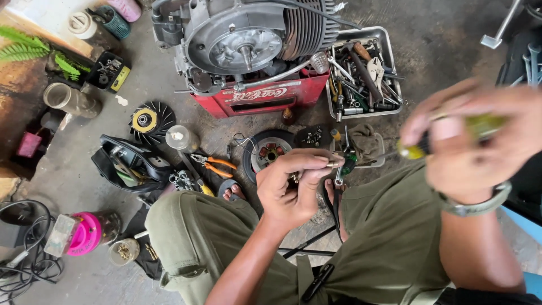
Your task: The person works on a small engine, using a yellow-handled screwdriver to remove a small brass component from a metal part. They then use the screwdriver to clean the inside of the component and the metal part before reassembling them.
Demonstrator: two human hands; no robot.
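Note:
My left hand (293, 183) is closed around a small brass-coloured part (332, 164), pinched between thumb and fingertips above my knees. My right hand (480, 133), blurred by motion, grips a screwdriver with a yellow-green handle (415, 149); its thin shaft points left toward the small part. A watch band sits on my right wrist. Both hands hover over my olive-green trousers, with a sandalled foot showing below the left hand.
A small engine (243, 42) rests on a red crate (265, 96). A metal tray of tools (389, 45) stands to its right. A round stator plate (270, 151), orange pliers (217, 165), a black fan wheel (148, 120), a pink-lidded jar (84, 232) and cables lie on the concrete floor.

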